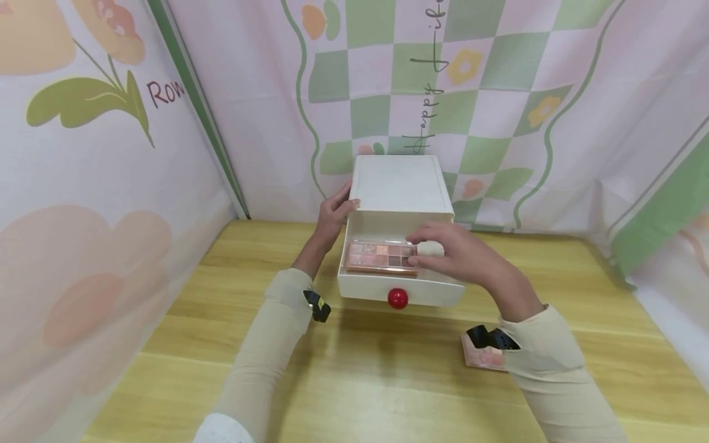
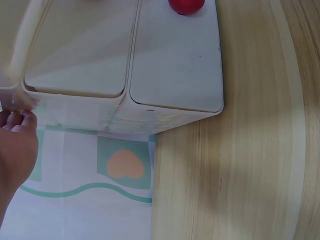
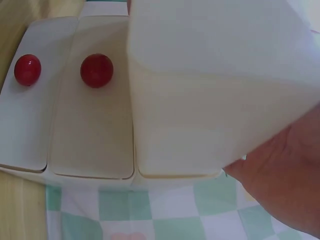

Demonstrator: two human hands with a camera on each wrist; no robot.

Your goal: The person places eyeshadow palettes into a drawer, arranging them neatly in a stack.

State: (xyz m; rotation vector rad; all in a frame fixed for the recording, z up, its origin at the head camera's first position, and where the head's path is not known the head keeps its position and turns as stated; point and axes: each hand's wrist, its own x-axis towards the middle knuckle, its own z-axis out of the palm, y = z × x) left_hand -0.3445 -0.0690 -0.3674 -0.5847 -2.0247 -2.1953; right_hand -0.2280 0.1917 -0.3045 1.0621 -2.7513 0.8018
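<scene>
Left hand [image 1: 332,215] grips the cabinet [image 1: 399,181] at its side, thumb over the top edge; right hand [image 1: 456,249] at the right end of the palette [image 1: 382,255], in the open top drawer [image 1: 365,288], whether pinching it I cannot tell. Leaning on the pulled-out drawer could tip the cabinet if the left slackens; a one-ended hold could let the palette swing into the drawer wall. Farther out, the right sleeve [image 1: 565,394] overhangs a second palette [image 1: 483,357] on the bench [image 1: 388,381], and a low withdrawal might drag it.
</scene>
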